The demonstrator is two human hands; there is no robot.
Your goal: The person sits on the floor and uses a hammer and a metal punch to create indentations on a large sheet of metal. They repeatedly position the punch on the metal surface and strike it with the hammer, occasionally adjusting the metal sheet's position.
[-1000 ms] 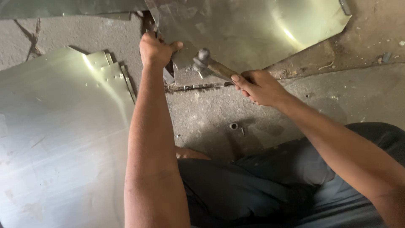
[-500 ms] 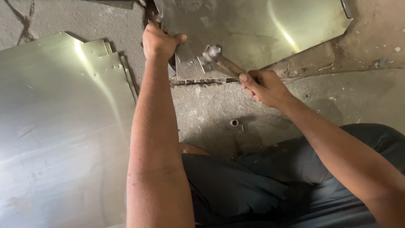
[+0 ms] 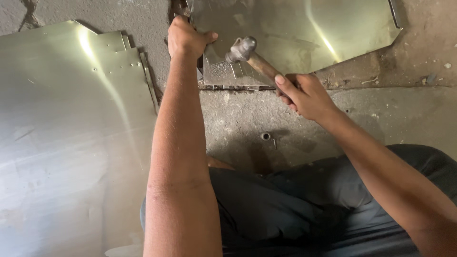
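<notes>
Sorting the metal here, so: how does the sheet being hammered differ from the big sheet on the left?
The sheet being hammered lies at the top of the view, held at its corner by the left hand, with the hammer in the right hand over its dented, marked edge. The big sheet on the left lies untouched, looks smooth, and has more sheets stacked under its edge. Both are shiny, pale metal lying flat on the concrete floor.
</notes>
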